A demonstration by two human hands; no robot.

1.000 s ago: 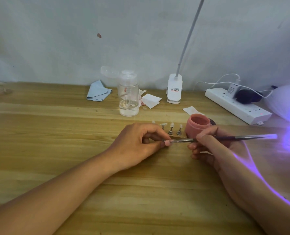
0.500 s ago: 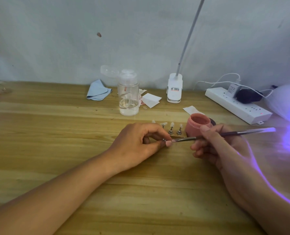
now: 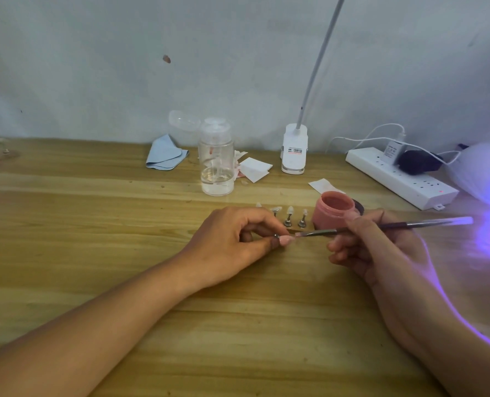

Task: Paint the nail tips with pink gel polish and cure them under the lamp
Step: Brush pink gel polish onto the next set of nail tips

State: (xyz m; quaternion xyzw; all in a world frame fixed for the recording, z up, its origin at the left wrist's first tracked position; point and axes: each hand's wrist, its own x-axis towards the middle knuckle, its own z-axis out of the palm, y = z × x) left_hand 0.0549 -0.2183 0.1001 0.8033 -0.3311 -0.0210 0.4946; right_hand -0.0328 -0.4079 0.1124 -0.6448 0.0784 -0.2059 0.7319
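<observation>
While left hand (image 3: 232, 243) pinches nail tip (image 3: 286, 240), right hand (image 3: 374, 249) holds brush (image 3: 427, 224) against it.

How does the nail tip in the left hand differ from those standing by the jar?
The held nail tip is pink; the standing tips look clear, unpainted. The held nail tip is pinched in the left hand, the brush touching it; the standing tips stand free on the table. Both sit on small metal holders.
</observation>
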